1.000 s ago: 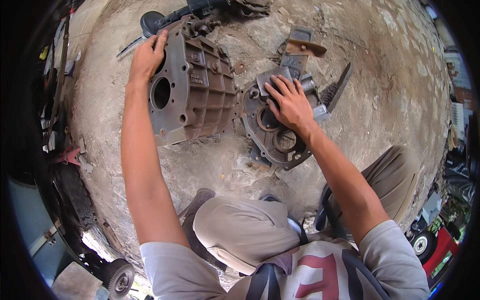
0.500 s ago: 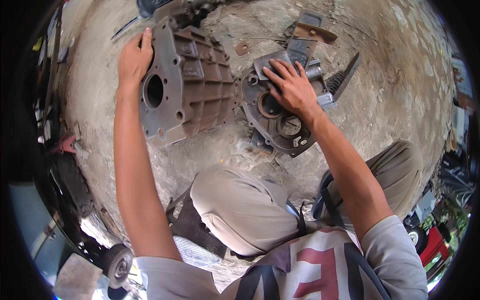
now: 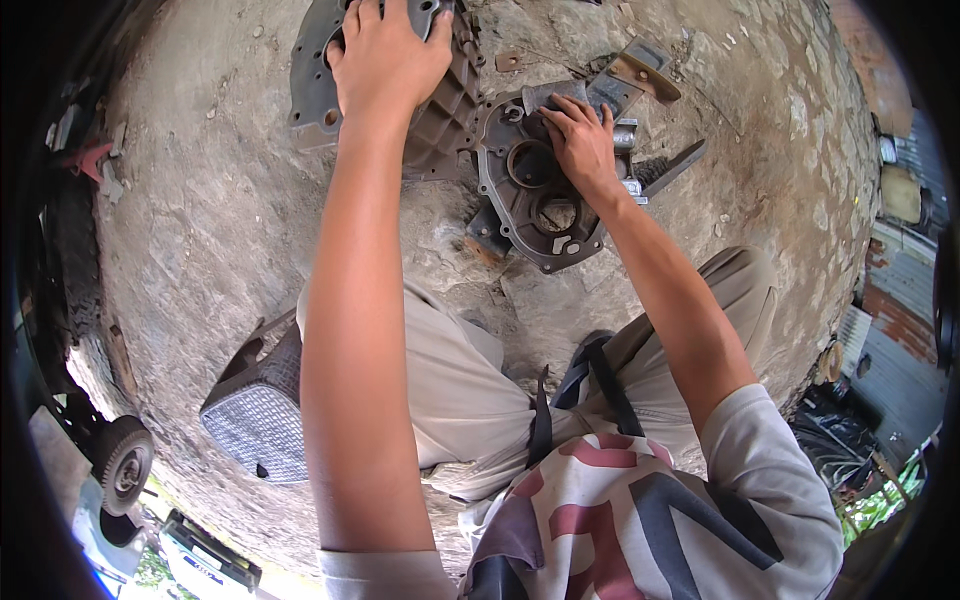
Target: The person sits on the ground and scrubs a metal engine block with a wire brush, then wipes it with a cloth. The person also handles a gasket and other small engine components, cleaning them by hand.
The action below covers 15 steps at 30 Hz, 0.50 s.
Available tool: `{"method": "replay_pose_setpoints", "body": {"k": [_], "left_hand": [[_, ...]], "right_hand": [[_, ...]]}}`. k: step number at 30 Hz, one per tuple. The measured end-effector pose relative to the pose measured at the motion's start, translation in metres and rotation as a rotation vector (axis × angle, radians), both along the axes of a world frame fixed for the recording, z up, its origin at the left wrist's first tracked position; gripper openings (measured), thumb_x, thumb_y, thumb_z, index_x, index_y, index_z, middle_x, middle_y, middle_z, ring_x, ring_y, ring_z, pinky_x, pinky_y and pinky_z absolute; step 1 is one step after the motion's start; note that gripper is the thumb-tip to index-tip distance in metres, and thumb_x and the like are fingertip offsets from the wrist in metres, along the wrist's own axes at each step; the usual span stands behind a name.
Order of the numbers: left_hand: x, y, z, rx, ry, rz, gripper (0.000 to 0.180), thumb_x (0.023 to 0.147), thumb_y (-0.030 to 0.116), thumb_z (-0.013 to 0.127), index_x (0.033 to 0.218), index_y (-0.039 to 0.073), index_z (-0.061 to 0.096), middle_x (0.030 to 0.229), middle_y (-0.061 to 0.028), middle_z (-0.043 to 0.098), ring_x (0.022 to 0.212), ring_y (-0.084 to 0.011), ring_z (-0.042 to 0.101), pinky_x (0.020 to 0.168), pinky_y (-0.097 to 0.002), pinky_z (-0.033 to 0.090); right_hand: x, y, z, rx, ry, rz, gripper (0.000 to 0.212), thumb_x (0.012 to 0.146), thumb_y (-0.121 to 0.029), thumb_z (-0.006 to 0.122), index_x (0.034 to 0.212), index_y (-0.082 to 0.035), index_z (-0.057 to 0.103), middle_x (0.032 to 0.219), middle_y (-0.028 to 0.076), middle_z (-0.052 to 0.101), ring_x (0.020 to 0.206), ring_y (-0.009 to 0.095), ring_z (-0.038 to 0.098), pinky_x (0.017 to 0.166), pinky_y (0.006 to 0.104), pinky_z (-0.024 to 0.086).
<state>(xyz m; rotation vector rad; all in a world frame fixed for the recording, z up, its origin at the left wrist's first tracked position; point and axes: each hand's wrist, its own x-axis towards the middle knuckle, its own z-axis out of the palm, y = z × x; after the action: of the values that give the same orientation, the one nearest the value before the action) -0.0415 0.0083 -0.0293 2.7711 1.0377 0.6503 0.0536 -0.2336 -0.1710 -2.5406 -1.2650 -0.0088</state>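
Observation:
My left hand [image 3: 392,62] is spread over the flat flanged face of a brown metal gearbox housing [image 3: 440,130], its thumb near the flange's rim. The tops of the fingers are cut off by the picture's upper edge. To the right, a dark round-holed cover plate [image 3: 500,205] lies on the ground beside the housing. My right hand [image 3: 583,148] rests at its upper right, fingers stretched slightly apart over a grey flat piece [image 3: 545,97]. The palm hides part of the cover.
An angled metal bracket [image 3: 640,75] and a long dark blade-like bar [image 3: 675,168] lie beyond the cover. A small rusty plate [image 3: 510,62] sits between the parts. A metal-textured stool [image 3: 262,430] stands left of my knee; corrugated sheeting [image 3: 895,320] is at the right.
My left hand has moved right, from the housing's left edge onto its face. The view has shifted, so the housing sits higher in the picture. My right hand stays on the grey piece.

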Motion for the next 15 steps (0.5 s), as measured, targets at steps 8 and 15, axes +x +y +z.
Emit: {"method": "replay_pose_setpoints", "body": {"k": [8,15], "left_hand": [[-0.004,0.000,0.004,-0.217,0.069,0.020,0.074,0.096,0.052,0.061,0.155,0.013,0.041,0.161,-0.0147,0.039,0.151,-0.0327,0.032,0.121,-0.0520,0.031],[-0.005,0.010,-0.005,-0.213,0.079,-0.013,0.075,0.094,0.056,0.063,0.158,0.024,0.040,0.165,-0.0066,0.036,0.155,-0.0262,0.028,0.122,-0.0508,0.033]], "right_hand": [[-0.030,-0.067,0.030,-0.227,-0.055,0.418,0.027,0.092,-0.016,0.062,0.117,-0.014,0.072,0.144,0.001,0.062,0.139,0.021,0.052,0.123,0.0532,0.028],[-0.034,-0.081,0.051,-0.309,-0.098,0.466,0.030,0.093,-0.016,0.066,0.122,-0.011,0.068,0.135,0.009,0.066,0.128,0.025,0.061,0.117,0.0498,0.039]]}}
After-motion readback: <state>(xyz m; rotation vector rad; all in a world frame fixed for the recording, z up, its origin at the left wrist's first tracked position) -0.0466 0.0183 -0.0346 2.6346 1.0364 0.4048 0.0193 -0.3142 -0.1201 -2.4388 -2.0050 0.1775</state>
